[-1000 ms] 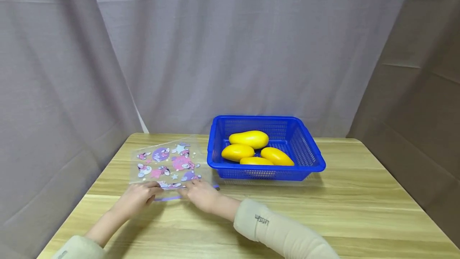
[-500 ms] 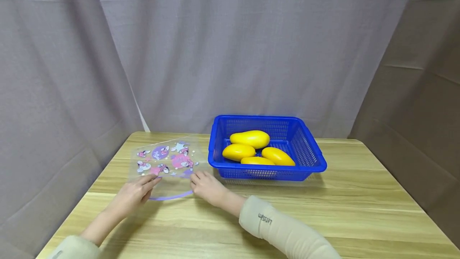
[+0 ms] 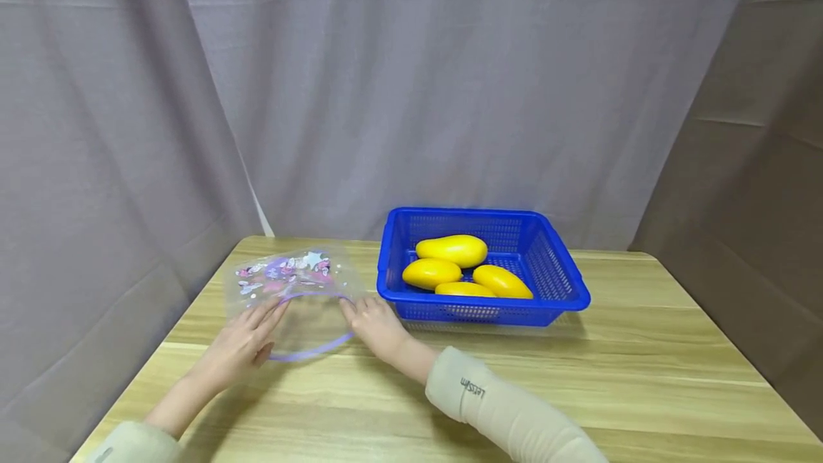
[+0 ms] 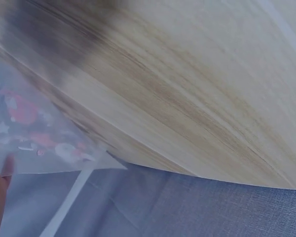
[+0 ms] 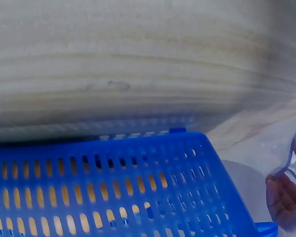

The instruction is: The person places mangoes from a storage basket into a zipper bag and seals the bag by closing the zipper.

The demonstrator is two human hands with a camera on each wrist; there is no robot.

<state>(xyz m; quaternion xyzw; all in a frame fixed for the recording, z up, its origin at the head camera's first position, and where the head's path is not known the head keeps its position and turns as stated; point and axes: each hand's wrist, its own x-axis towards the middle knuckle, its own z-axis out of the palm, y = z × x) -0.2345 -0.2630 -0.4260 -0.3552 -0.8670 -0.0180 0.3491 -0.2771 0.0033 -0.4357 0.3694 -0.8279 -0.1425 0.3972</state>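
A clear zip bag (image 3: 302, 274) with pink and purple prints lies at the left of the table, its purple-edged mouth facing the person and spread into a wide loop. My left hand (image 3: 241, 345) holds the left side of that mouth, index finger along the upper edge and thumb lower down. On the right side, my right hand (image 3: 378, 326) pinches the purple edge; in the right wrist view its fingertips (image 5: 272, 181) are at the strip. The left wrist view shows a printed corner of the bag (image 4: 44, 128) and only part of a finger.
A blue plastic basket (image 3: 482, 311) with several yellow mangoes (image 3: 452, 251) stands right of the bag, close to my right hand. The wooden table (image 3: 643, 349) runs back to a grey curtain (image 3: 450, 91).
The upper purple edge has lifted away from the lower one, so the bag's mouth has widened. My right hand has shifted slightly right. The basket and mangoes have stayed put.
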